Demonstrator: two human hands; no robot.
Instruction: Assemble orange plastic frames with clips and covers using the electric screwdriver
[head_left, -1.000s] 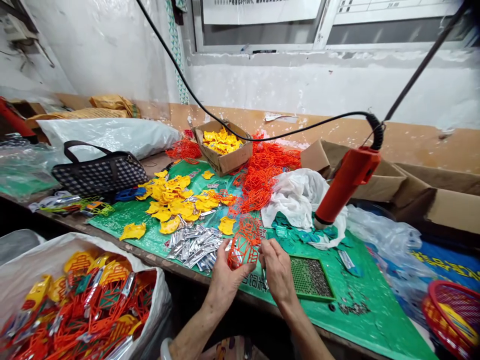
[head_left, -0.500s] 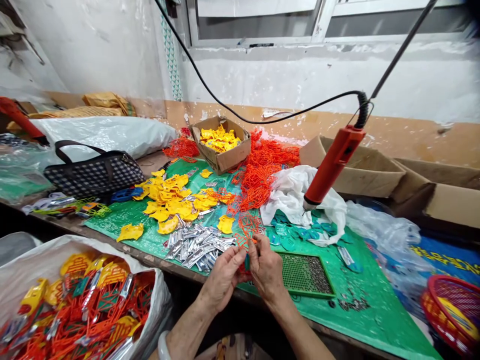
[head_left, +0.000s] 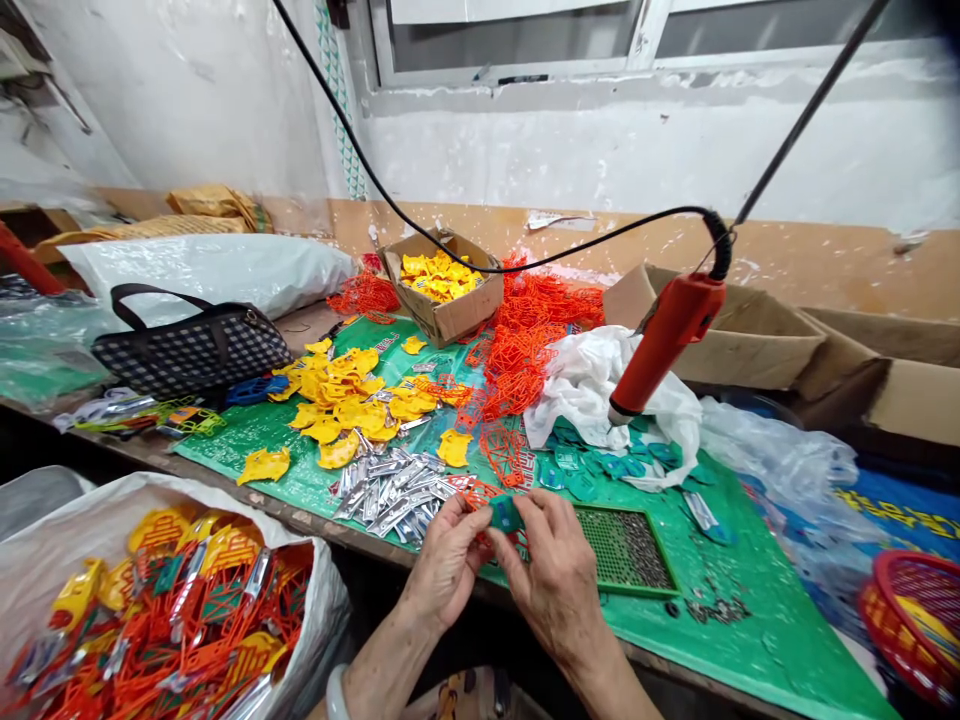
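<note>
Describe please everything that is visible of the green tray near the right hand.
The green tray is shallow and roughly rectangular, with a raised rim, and looks like plastic. Its floor shows a grid of small holes on the left part, while small dark metallic-looking pieces crowd the right part. It lies flat on the green sheet, just to the right of the right hand, which overlaps its left edge in view; whether they touch cannot be told.

No lettering is legible: yellow characters (head_left: 904, 522) on the blue sheet (head_left: 915, 489), well right of the right grip (head_left: 553, 567), and red marks (head_left: 527, 467) on the green table cover (head_left: 757, 575) beyond it are blurred.
</note>
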